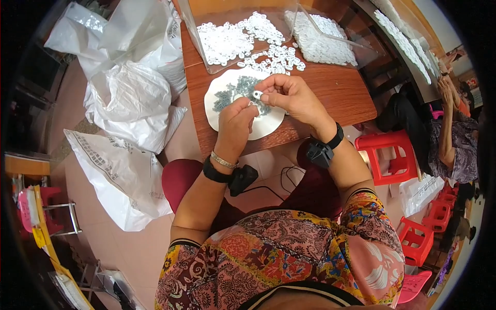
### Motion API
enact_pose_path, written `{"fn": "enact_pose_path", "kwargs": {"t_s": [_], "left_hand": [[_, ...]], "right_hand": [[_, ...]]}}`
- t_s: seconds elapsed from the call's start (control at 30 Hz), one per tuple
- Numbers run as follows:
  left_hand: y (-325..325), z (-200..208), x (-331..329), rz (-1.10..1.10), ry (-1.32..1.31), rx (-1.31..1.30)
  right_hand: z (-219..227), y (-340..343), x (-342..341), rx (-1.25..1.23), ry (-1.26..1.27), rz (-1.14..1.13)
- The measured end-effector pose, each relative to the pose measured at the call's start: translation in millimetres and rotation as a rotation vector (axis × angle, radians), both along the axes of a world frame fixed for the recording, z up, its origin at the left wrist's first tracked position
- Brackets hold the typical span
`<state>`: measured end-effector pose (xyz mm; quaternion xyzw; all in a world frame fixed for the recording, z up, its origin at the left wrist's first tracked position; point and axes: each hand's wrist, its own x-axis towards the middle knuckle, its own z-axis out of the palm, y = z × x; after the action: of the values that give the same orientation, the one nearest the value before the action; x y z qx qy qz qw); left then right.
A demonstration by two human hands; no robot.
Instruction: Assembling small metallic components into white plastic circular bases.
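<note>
Both hands meet over the pale round plate [268, 126] at the near edge of the wooden bench [330, 90]: the right hand [292, 95] pinches one small white ring part [258, 94] between thumb and forefinger, while the left hand [235, 121] has its fingers curled together just beside it, on what I cannot tell. The part could slip from so light a pinch and drop among the grey metal pieces [235, 93] or off the bench edge. I count one plate, one grey heap, two clear trays [194, 39] of white parts too many to count, and three white sacks [129, 98] on the floor.
</note>
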<state>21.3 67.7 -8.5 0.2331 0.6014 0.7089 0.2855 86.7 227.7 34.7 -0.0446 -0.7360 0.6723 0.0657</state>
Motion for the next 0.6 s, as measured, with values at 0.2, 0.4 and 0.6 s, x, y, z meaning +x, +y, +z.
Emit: {"fn": "enact_pose_path", "kwargs": {"t_s": [0.2, 0.4, 0.6], "left_hand": [[-0.7, 1.8, 0.2, -0.009, 0.006, -0.012], [1.1, 2.6, 0.8, 0.026, 0.003, -0.003], [0.2, 6.0, 1.6, 0.010, -0.039, -0.007]], "right_hand": [[-0.5, 0.5, 0.6, 0.000, -0.001, 0.022], [-2.4, -3.8, 0.9, 0.051, 0.024, 0.031], [-2.9, -5.0, 1.9, 0.102, 0.000, 0.054]]}}
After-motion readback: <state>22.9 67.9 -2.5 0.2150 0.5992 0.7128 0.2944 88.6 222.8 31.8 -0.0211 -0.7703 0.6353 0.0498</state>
